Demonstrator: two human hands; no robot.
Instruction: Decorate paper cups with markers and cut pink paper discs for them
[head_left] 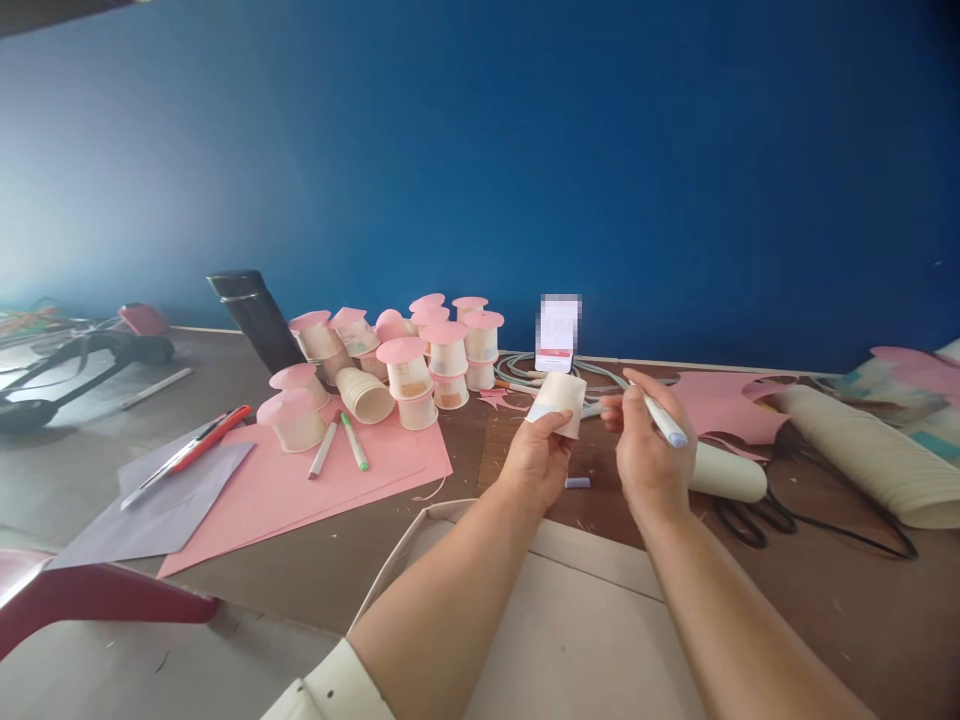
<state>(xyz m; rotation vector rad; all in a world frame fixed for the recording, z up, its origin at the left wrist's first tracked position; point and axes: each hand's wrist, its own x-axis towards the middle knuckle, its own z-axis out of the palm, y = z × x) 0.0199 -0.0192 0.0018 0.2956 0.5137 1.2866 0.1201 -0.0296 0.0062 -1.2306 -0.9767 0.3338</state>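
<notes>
My left hand (541, 455) is closed around a white paper cup (561, 398), held tilted over the table with a pale bluish patch on its side. To its right, my right hand (651, 450) grips a white marker (660, 412) with a light blue end. The marker's other end lies behind my fingers, apart from the cup. Below the hands, a small lavender marker cap (577, 483) lies on the table. Left of them stand several paper cups topped with pink paper discs (401, 350), some stacked, and a nested stack of cups (365, 396) on its side.
Pink sheets (300, 490) and grey-purple paper (165, 520) lie left, with a red utility knife (191, 450) and a green marker (355, 442). A black bottle (255, 320) leans behind. A phone (557, 335) stands by the wall. Right are cut pink paper (731, 405), a long cup stack (874, 455) and black cable (750, 525).
</notes>
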